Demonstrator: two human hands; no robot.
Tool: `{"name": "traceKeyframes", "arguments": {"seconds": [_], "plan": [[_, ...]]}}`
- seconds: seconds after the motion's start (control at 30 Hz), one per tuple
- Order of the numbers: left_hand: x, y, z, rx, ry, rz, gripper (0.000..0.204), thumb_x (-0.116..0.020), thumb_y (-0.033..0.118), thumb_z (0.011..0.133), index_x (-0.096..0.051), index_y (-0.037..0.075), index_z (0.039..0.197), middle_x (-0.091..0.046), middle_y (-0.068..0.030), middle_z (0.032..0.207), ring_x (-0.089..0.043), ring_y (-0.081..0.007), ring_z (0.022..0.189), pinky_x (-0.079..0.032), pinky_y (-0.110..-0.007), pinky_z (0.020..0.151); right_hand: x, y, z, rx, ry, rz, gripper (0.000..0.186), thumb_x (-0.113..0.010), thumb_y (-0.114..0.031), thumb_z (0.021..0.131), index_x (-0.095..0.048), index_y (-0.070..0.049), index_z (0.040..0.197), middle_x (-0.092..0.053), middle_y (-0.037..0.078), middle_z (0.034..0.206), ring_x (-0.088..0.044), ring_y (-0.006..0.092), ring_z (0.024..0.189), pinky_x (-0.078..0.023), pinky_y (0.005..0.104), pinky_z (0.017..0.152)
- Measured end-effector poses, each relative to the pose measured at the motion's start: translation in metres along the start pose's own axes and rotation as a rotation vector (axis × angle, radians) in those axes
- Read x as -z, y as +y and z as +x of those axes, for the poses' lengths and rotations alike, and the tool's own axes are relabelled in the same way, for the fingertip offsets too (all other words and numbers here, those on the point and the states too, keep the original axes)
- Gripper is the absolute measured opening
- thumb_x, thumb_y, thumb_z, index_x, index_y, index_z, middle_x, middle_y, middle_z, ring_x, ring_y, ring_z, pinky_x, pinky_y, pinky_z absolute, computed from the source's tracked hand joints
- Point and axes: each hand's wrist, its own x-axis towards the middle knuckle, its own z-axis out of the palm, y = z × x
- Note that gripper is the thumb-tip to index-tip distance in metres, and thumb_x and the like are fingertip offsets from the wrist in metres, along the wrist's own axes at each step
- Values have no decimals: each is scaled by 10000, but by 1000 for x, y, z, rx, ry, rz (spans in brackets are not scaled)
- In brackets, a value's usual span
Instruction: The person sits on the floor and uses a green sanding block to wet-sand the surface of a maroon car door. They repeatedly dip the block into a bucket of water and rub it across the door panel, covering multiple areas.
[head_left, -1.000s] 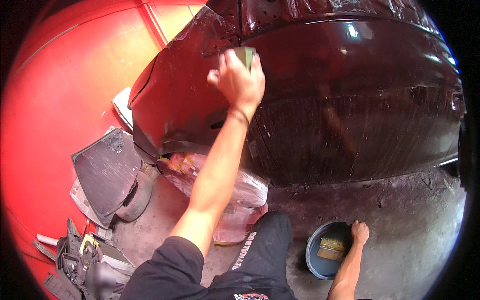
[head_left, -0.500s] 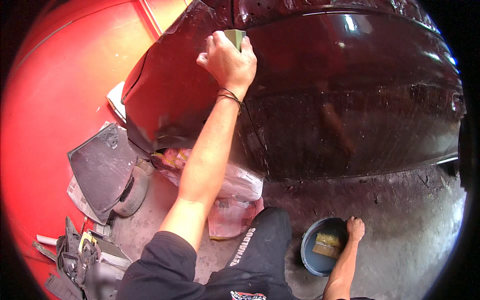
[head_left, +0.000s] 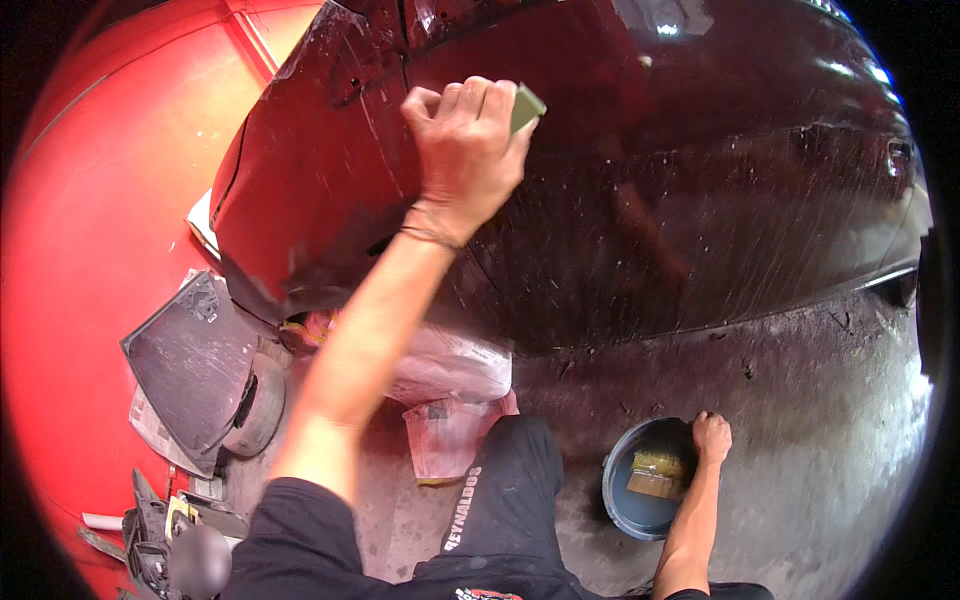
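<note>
My left hand (head_left: 468,150) is closed around a small olive-green block (head_left: 527,109) at the upper front section of a dark maroon car body (head_left: 705,220); the palm side is hidden. Wet streaks and droplets run down the glossy paint below and right of the hand. At lower right, my right hand (head_left: 712,436) grips the rim of a dark bucket (head_left: 615,480) of cloudy water, with a yellowish-brown rectangular piece (head_left: 654,475) inside.
A red wall (head_left: 70,260) is at left. Loose grey panels (head_left: 190,355), a tyre (head_left: 258,420) and a heap of plastic parts (head_left: 150,530) lie along it. Paper and plastic sheeting (head_left: 450,370) sit below the car. The concrete floor (head_left: 810,410) spreads rightward.
My left hand with the block has moved rightward across the paintwork and slightly down from half a second ago. The view has shifted, putting the car further left. My right hand stays on the bucket.
</note>
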Motion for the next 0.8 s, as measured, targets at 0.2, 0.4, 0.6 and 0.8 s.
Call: {"name": "traceKeyframes", "arguments": {"seconds": [0.2,0.4,0.6,0.8], "plan": [[48,-76,-50,-335,-212,-39,440,-869,165,724,-682,145,1121,-702,-18,1085,-656,-218,971,-363,-447,973,-6,-3,-1,-40,-76,2,454,-539,-354,985,-778,31,1000,-747,308,1066,-729,472,1029,-566,548,947],[-8,-2,30,-438,-33,-102,442,-868,174,706,-650,166,1090,-679,11,1049,-634,-199,984,-363,-446,944,-13,1,2,11,-48,-47,458,-564,-379,993,-779,25,1001,-749,305,1065,-733,468,1027,-577,550,925],[42,-78,-42,-360,-185,-63,439,-852,159,731,-670,150,1130,-701,-9,1095,-648,-220,970,-363,-432,964,-2,7,1,-41,-76,-26,490,-564,-409,1003,-774,31,1048,-744,307,1094,-725,468,1056,-571,552,943],[65,-103,-63,-338,-261,-29,427,-849,176,740,-669,136,1125,-700,-26,1107,-650,-227,983,-363,-447,990,-9,-9,-3,-36,-120,1,496,-567,-411,1004,-772,38,1054,-744,306,1102,-723,462,1077,-569,543,958]]}}
